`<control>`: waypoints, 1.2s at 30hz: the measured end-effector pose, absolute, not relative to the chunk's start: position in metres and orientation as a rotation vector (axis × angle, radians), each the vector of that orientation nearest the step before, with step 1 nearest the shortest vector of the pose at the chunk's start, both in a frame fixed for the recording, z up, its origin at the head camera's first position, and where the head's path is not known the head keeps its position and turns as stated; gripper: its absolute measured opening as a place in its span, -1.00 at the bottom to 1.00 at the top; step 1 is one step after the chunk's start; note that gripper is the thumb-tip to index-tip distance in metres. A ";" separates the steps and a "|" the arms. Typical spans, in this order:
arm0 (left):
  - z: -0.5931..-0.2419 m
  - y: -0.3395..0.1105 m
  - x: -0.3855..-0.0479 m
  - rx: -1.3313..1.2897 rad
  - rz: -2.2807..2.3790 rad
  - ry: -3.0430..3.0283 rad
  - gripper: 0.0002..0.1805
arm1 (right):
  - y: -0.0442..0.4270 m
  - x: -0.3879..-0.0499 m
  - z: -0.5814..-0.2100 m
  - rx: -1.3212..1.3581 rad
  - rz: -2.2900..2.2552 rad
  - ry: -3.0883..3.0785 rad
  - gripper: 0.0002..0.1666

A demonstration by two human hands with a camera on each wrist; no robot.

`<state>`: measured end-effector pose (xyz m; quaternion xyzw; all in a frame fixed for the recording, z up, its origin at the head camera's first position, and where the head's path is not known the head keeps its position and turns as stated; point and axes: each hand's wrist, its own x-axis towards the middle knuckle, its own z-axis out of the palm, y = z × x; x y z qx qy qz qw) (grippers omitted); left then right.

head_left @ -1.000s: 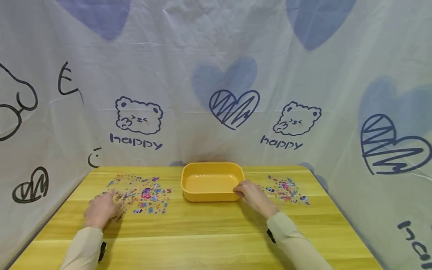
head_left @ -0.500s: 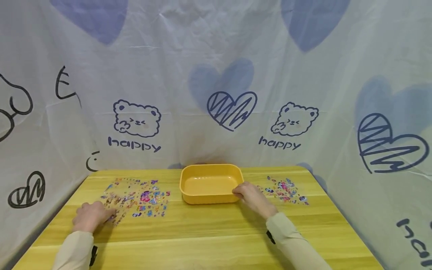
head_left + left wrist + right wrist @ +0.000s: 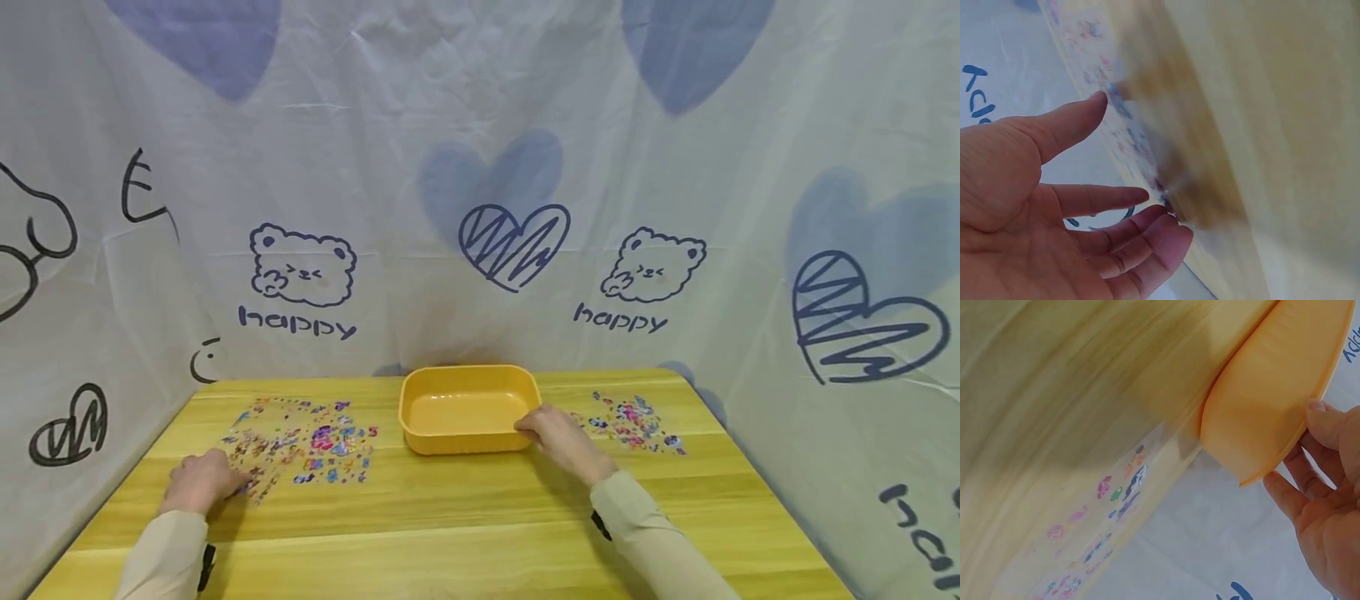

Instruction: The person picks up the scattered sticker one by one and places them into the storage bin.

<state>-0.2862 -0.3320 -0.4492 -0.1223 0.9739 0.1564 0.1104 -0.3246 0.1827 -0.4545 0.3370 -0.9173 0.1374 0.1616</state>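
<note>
The right hand pinches the rim of a yellow plastic tub at its near right corner; the tub stands on the table, between the left sticker sheet and the right sticker sheet. The left hand, thumb wide of loosely bent fingers, lies beside the left sheet's near corner (fingertip contact cannot be confirmed).
</note>
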 end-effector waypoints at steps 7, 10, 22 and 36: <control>-0.452 -0.339 -0.286 -0.341 0.475 2.869 -0.61 | 0.183 -0.320 -0.448 0.990 0.374 -2.659 -0.76; -0.452 -0.342 -0.288 -0.341 0.514 2.876 -0.60 | 0.183 -0.320 -0.447 0.989 0.383 -2.670 -0.75; -0.444 -0.346 -0.296 -0.282 0.546 2.889 -0.31 | 0.190 -0.328 -0.450 0.906 0.467 -2.717 -0.81; -0.442 -0.348 -0.296 -0.248 0.712 2.872 -0.57 | 0.193 -0.331 -0.444 0.925 0.505 -2.715 -0.81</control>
